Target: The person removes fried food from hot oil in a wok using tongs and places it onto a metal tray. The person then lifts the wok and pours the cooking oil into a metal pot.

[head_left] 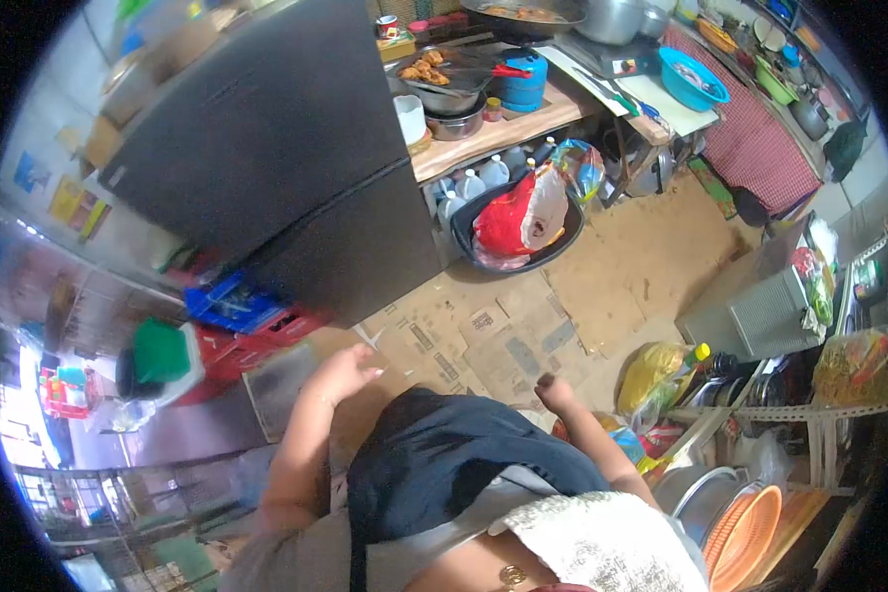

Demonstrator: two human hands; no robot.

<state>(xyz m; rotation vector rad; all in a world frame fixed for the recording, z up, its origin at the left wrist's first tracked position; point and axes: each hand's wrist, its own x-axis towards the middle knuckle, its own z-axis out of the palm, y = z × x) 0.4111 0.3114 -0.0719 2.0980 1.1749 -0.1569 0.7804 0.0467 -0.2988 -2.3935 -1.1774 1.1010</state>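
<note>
My left hand [348,372] hangs over the floor beside the dark apron [454,434], fingers apart and holding nothing. It is nearest to the dark refrigerator [266,148] and the red crate [252,350]. On the other side of the apron, my right hand [556,395] is closed, with a small dark thing [546,380] at its fingertips that is too small to name. A yellow bag [649,373] stands to the right of that hand. Cardboard [503,331] covers the floor beyond both hands.
Ahead, a wooden counter [454,156] bears a strainer with fried pieces [424,71], a blue gas canister [523,84] and a blue basin [693,79]. A black tub [464,247] with a red-and-white sack [523,217] sits below. Orange baskets [745,538] are at lower right.
</note>
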